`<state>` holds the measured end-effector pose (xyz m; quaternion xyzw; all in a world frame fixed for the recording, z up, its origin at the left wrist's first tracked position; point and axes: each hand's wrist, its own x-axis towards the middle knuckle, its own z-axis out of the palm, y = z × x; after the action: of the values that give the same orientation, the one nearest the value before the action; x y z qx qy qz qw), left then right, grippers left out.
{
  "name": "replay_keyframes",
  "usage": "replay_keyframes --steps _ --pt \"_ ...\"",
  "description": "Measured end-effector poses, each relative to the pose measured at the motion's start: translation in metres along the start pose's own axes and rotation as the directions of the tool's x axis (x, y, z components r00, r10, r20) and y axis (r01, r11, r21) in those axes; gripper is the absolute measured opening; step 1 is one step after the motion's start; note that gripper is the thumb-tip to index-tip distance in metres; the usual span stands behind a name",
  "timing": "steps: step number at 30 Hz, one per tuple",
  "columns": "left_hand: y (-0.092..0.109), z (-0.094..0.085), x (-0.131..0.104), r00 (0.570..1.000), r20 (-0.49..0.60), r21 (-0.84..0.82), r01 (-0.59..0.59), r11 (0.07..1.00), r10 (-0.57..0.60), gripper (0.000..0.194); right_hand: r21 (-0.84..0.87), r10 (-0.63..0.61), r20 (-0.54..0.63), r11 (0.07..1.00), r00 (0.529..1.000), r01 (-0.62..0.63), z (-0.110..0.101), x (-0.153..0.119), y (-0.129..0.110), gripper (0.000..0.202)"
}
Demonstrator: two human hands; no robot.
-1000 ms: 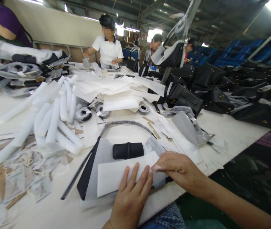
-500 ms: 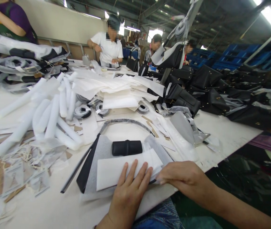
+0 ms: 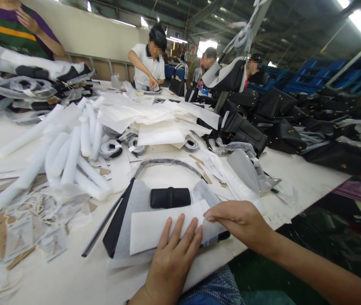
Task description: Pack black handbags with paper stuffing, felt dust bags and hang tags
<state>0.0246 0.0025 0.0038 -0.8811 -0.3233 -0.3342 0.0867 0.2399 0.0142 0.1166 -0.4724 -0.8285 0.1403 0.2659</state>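
Observation:
A black handbag (image 3: 110,237) lies on the table before me, its front mostly covered by greyish tissue paper (image 3: 140,199). Its dark strap (image 3: 167,191) piece shows above a folded white foam sheet (image 3: 148,231). The plastic-wrapped handle (image 3: 167,161) arches away from me. My left hand (image 3: 174,260) rests flat on the foam sheet, fingers stretched out. At the sheet's right end, my right hand (image 3: 240,222) pinches the edge of a thin translucent wrapping sheet (image 3: 213,231); its fingertips are partly hidden. A dark end of the bag pokes out below that hand.
White foam tubes (image 3: 70,156) and hang tags (image 3: 20,235) are heaped at left. White sheets (image 3: 158,116) and coiled straps (image 3: 110,148) lie beyond the bag. Black bags (image 3: 243,131) are piled at right. Co-workers, one in a white shirt (image 3: 140,63), are across the table.
My right hand has moved slightly up and left, drawing the thin sheet over the foam's right end and baring the bag's dark lower corner. My left hand stays in place.

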Motion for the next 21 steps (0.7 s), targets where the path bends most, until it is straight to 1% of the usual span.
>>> replay_keyframes --steps 3,5,7,9,11,14,16,18,21 --pt "0.0 0.0 -0.001 1.0 0.021 0.022 -0.011 1.0 0.011 0.033 0.036 0.161 0.109 0.986 0.981 -0.166 0.01 0.014 0.02 0.014" --pt "-0.001 -0.001 -0.001 0.999 0.04 0.041 -0.019 0.999 0.017 0.035 0.038 0.225 0.171 0.971 0.959 -0.235 0.017 0.019 0.031 0.014" --pt "-0.002 -0.002 0.0 0.999 0.042 0.055 -0.029 0.998 0.027 0.036 0.03 0.219 0.188 0.973 0.957 -0.228 0.023 0.02 0.039 0.012" --pt "-0.004 -0.001 0.0 0.999 0.043 0.062 -0.034 0.998 0.032 0.037 0.022 0.173 0.179 0.984 0.969 -0.179 0.028 0.019 0.042 0.01" --pt "-0.004 -0.001 0.001 0.999 0.042 0.056 -0.036 0.998 0.034 0.037 0.023 0.13 0.177 0.99 0.976 -0.136 0.032 0.017 0.044 0.008" --pt "-0.005 0.0 0.001 0.999 0.037 0.034 -0.037 0.999 0.036 0.037 0.028 0.119 0.189 0.992 0.975 -0.127 0.036 0.017 0.044 0.004" --pt "-0.005 0.0 0.001 0.999 0.034 0.017 -0.033 0.999 0.032 0.037 0.043 0.137 0.2 0.988 0.97 -0.149 0.037 0.02 0.046 0.004" --pt "-0.005 -0.001 0.002 1.0 0.021 -0.008 -0.023 1.0 0.023 0.037 0.064 0.171 0.224 0.98 0.96 -0.19 0.038 0.023 0.049 0.009" --pt "-0.006 0.0 0.004 0.999 -0.021 -0.04 -0.027 0.999 0.026 0.038 0.097 0.25 0.263 0.954 0.932 -0.283 0.039 0.027 0.052 0.014"
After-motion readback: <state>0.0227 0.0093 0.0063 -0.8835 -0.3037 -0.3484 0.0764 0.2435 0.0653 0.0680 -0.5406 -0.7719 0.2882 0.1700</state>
